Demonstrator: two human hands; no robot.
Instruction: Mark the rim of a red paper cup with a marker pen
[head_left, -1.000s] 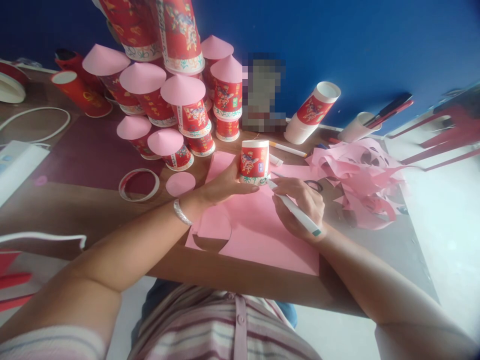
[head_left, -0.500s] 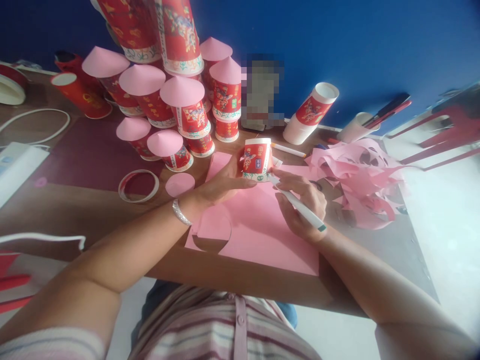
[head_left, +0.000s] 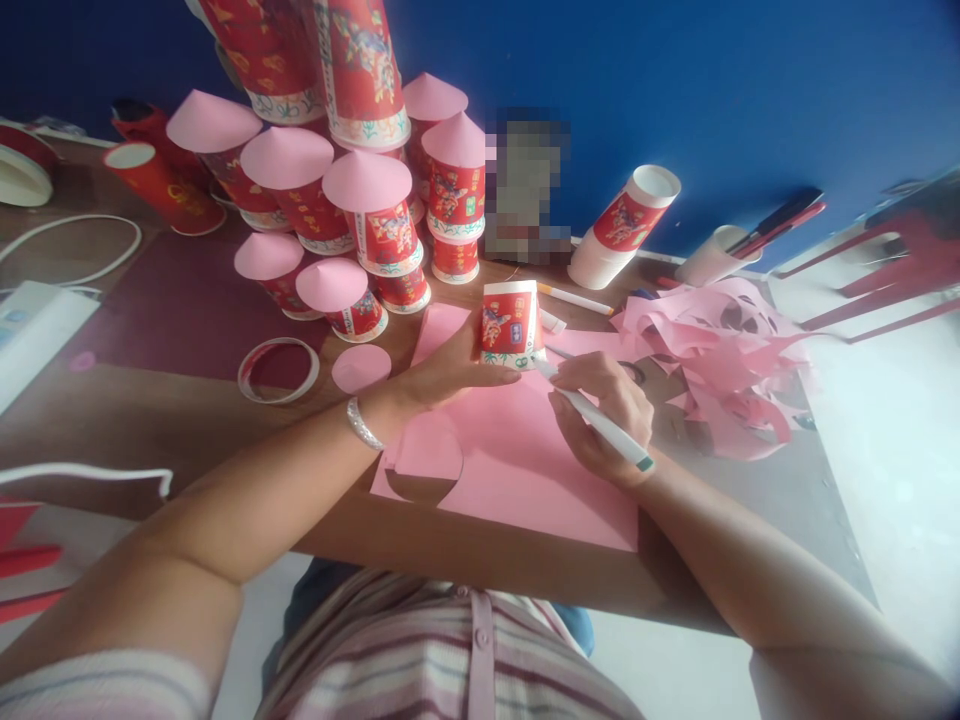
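Paper cup (head_left: 508,322) over pink sheet (head_left: 525,480), clasped in left hand (head_left: 456,372), fingers partly hidden; marker (head_left: 600,418) pinched in right hand (head_left: 606,405), nib at white band (head_left: 504,359) — liable to skid with any cup twist, or smear under a straying thumb.

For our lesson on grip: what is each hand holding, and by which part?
The left hand holds a red cup by its side and lower edge; the right hand holds a white marker near its tip.
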